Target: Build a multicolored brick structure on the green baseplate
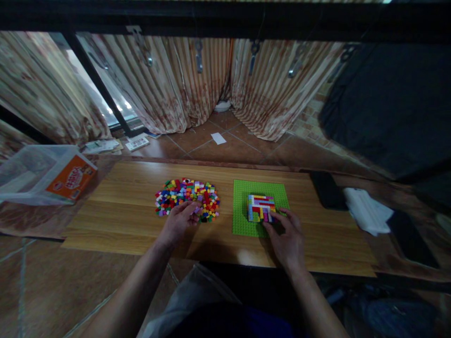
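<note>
My left hand (181, 219) is over the near edge of a colourful pile of toy bricks (183, 190), its fingers pinched on a small purple brick (196, 211). On the green baseplate (241, 225) sits a low rectangular brick build (259, 203) with rows of red, white, yellow, blue and purple. My right hand (288, 234) has its thumb and fingers closed at the near right corner of that build. The fingers hide part of this corner, so the exact grip is partly covered.
A wooden board (116, 206) carries the bricks and baseplate. A clear plastic bin (31, 173) with an orange label stands at the left. On the right lie a black phone-like slab (328, 190), white papers (366, 211) and another dark flat object (412, 237). Curtains (197, 89) hang behind.
</note>
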Tool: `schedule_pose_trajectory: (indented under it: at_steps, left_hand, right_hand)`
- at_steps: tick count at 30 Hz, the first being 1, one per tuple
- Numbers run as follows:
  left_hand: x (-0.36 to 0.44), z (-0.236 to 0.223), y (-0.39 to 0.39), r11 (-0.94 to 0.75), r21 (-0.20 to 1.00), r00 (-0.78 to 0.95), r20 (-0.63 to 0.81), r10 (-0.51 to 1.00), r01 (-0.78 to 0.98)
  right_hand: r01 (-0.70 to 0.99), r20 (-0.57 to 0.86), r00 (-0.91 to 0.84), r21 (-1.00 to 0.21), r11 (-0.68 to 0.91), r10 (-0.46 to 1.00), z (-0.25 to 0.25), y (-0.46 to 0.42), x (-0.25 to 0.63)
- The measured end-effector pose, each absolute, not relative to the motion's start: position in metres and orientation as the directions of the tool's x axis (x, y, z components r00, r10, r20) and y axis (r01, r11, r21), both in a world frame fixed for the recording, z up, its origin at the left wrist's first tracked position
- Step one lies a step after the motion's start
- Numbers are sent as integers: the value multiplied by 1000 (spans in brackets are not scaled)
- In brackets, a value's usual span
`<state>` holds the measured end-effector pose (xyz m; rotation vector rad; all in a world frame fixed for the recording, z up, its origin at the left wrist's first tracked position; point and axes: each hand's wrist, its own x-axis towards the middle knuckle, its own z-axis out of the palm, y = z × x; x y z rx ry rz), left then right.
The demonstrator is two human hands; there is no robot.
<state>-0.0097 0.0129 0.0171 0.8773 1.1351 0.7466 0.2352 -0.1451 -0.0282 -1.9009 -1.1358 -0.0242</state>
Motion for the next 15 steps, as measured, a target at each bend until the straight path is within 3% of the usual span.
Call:
schedule_pose_trajectory:
  at_steps: [15]
  left_hand:
    - [-8,20,12,470,882,254,-446,858,-42]
  right_hand:
    - [869,553,417,-474,-138,721,-34,-145,230]
